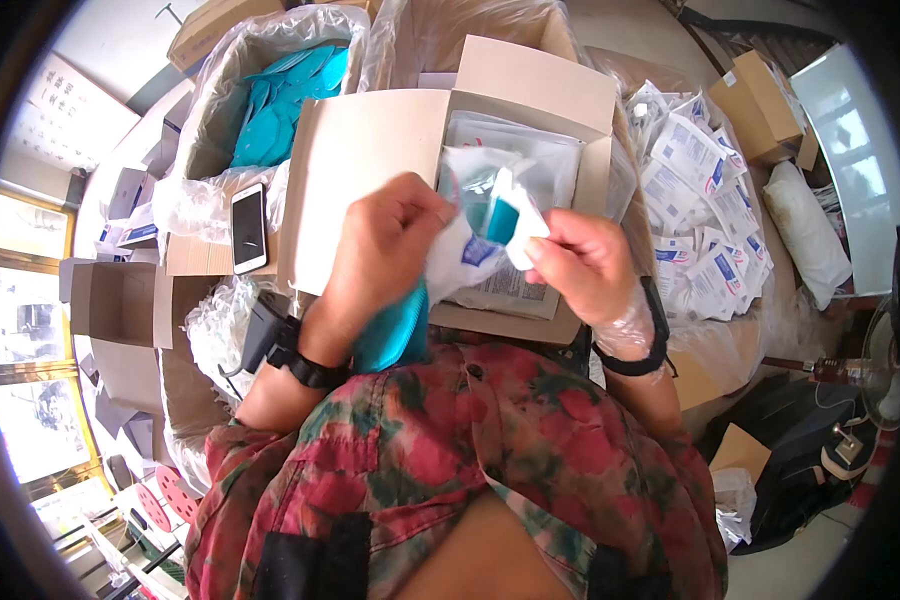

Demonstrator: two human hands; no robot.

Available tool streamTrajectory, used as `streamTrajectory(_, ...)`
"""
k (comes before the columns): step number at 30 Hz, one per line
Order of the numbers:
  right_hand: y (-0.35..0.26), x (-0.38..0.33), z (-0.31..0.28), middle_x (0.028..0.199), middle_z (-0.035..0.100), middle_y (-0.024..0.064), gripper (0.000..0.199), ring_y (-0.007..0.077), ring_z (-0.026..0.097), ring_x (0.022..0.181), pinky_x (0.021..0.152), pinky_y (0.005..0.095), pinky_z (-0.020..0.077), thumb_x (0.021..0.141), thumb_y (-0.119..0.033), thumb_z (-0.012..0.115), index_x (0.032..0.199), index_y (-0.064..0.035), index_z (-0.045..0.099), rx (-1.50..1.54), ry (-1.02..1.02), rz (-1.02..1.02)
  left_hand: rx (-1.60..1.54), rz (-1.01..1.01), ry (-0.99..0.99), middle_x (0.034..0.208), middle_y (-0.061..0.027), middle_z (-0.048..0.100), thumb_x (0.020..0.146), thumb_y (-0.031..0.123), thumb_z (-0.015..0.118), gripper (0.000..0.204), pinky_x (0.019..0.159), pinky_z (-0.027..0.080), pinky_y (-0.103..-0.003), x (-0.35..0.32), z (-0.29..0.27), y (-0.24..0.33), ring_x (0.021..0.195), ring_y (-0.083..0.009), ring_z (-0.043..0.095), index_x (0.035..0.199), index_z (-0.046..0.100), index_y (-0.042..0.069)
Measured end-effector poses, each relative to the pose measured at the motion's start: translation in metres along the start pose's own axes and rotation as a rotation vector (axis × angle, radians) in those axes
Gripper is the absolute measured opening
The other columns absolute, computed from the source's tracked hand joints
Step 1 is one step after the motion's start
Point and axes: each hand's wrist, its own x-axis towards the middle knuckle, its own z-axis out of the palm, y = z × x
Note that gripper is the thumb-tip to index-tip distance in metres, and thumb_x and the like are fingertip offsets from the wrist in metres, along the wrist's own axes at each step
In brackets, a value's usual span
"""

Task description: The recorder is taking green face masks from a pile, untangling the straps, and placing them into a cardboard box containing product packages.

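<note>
Above an open cardboard box (373, 150), my two hands hold up a small white and clear plastic bag (470, 250) with blue print. My left hand (395, 230) is closed, pinching the bag's left edge. On the other side, my right hand (582, 265) pinches a white flap of the bag between thumb and fingers. Teal material (503, 220) shows at the bag's opening; whether it lies inside or behind is unclear. A teal, ribbed mask-like piece (395, 332) hangs beneath my left wrist, partly hidden by it. Flat packets (505, 297) lie in the box under my hands.
A plastic-lined carton at back left holds many teal pieces (288, 95). A phone (250, 228) lies left of the box. To the right, a large carton is heaped with printed white packets (715, 275). An empty carton (120, 305) stands at far left, a fan (882, 365) at far right.
</note>
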Motion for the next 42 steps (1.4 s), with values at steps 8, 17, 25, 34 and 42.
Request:
streamTrajectory(8, -0.026, -0.028, -0.042, 0.072, 0.058, 0.0018, 0.014, 0.0057, 0.054, 0.064, 0.059, 0.0205, 0.0428, 0.091, -0.01, 0.058, 0.083, 0.0004, 0.059, 0.081, 0.041, -0.085, -0.195, -0.131, -0.014, 0.075, 0.0004, 0.062, 0.087, 0.003, 0.063, 0.003, 0.061, 0.043, -0.018, 0.011, -0.032, -0.018, 0.069, -0.0031, 0.055, 0.088, 0.061, 0.001)
streamTrajectory(17, -0.004, 0.018, -0.045, 0.11, 0.061, 0.0135, 0.05, 0.0238, 0.06, 0.101, 0.085, 0.0329, 0.0475, 0.073, -0.016, 0.08, 0.115, -0.0021, 0.057, -0.561, 0.104, -0.387, -0.421, 0.039, -0.365, 0.084, -0.0009, 0.061, 0.087, -0.005, 0.06, 0.006, 0.069, 0.044, -0.019, 0.006, -0.025, 0.006, 0.078, -0.0045, 0.055, 0.092, 0.06, -0.001)
streamTrajectory(25, -0.001, 0.014, -0.037, 0.083, 0.064, 0.0071, 0.022, 0.0121, 0.06, 0.075, 0.069, 0.0276, 0.0481, 0.082, -0.012, 0.072, 0.098, 0.0002, 0.062, -0.09, -0.124, 0.015, -0.625, -0.114, -0.544, 0.097, -0.0072, 0.066, 0.09, 0.001, 0.061, 0.033, 0.079, 0.047, -0.023, 0.005, -0.034, 0.003, 0.092, -0.0089, 0.059, 0.121, 0.051, -0.001)
streamTrajectory(34, -0.016, 0.013, -0.035, 0.08, 0.063, 0.0117, 0.022, 0.0213, 0.063, 0.073, 0.067, 0.0306, 0.0481, 0.078, -0.012, 0.074, 0.094, -0.0023, 0.063, -0.455, -0.054, -0.165, -0.477, -0.041, -0.626, 0.101, -0.0104, 0.067, 0.087, 0.014, 0.069, 0.05, 0.077, 0.048, -0.027, 0.013, -0.047, 0.007, 0.09, -0.0105, 0.057, 0.128, 0.046, -0.003)
streamTrajectory(42, -0.02, 0.011, -0.028, 0.079, 0.063, 0.0128, 0.022, 0.0287, 0.063, 0.074, 0.066, 0.0354, 0.0482, 0.077, -0.017, 0.075, 0.09, -0.0046, 0.063, -0.449, -0.054, -0.208, -0.279, -0.093, -0.602, 0.104, -0.0096, 0.066, 0.079, 0.005, 0.07, 0.044, 0.082, 0.049, -0.028, 0.008, -0.031, 0.028, 0.094, -0.0117, 0.059, 0.119, 0.055, -0.007)
